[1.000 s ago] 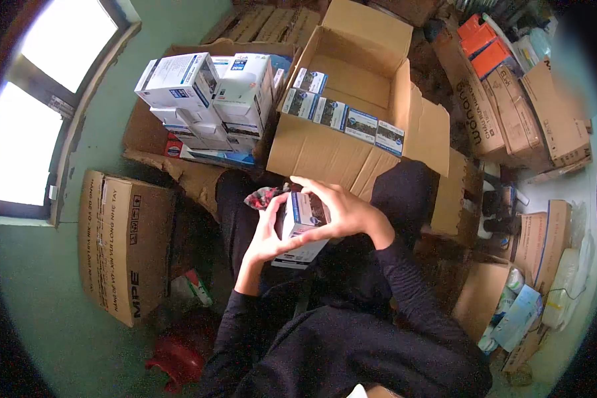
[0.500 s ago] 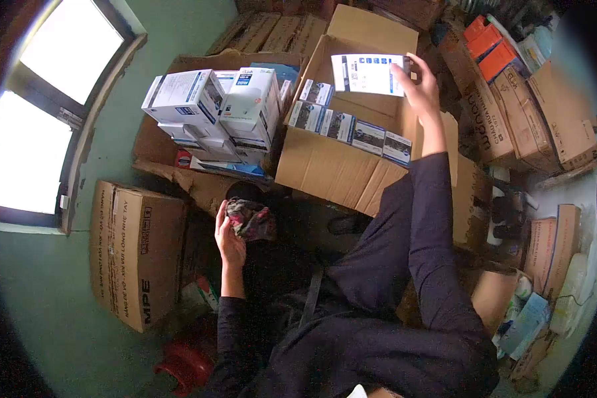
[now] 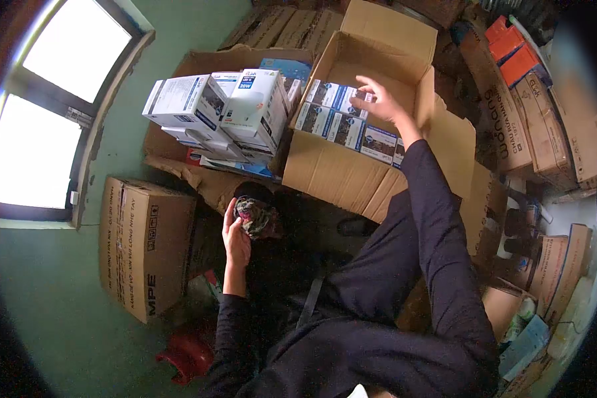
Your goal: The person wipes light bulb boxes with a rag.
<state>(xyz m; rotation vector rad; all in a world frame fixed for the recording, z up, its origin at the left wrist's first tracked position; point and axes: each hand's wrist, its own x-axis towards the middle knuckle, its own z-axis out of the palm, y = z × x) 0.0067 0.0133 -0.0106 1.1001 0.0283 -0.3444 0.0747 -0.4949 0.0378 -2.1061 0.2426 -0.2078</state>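
A crumpled cloth (image 3: 257, 216) is gripped in the left hand (image 3: 235, 237) at frame centre. A small boxed product (image 3: 346, 98) is touched by the open-fingered right hand (image 3: 383, 103) inside the open carton (image 3: 331, 166), upper centre.

The right hand (image 3: 381, 101) covers the end of one small box (image 3: 347, 98) in the open carton (image 3: 338, 166), so how the fingers sit on it cannot be told. The print on the small boxes is too small to read. The carton's near wall hides the lower part of the front row of boxes (image 3: 351, 131). The left hand (image 3: 235, 237) wraps a patterned cloth (image 3: 257, 215) (bunched up, its full shape hidden). The person's dark clothing hides the floor under them. At the right edge of the floor, stacked cartons (image 3: 544, 132) are cut off and blurred. The red object (image 3: 182, 355) near the bottom edge is partly hidden.
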